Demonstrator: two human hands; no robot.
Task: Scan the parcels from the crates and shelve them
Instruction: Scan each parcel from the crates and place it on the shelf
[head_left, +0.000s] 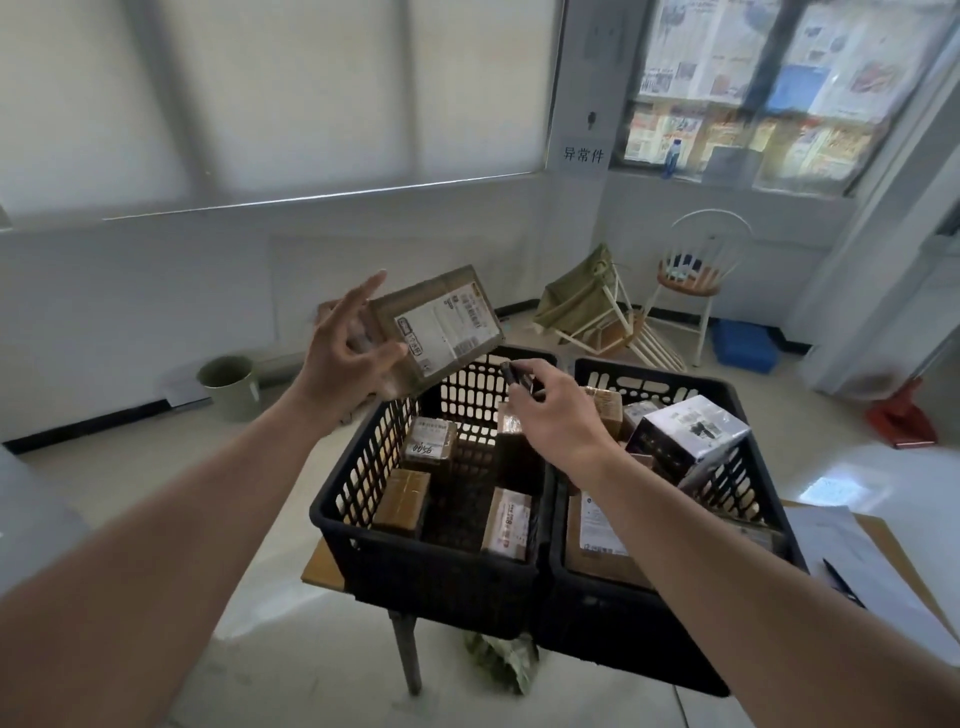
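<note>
Left hand (345, 353) holds one parcel (439, 325) above the left crate (415, 561), index finger extended. Right hand (550, 410) pinches a small dark scanner (517, 376). Both crates hold many parcels; shelving evidently remains.

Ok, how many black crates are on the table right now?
2. The left crate and the right crate sit side by side touching on the table, both holding parcels. None other shows.
</note>
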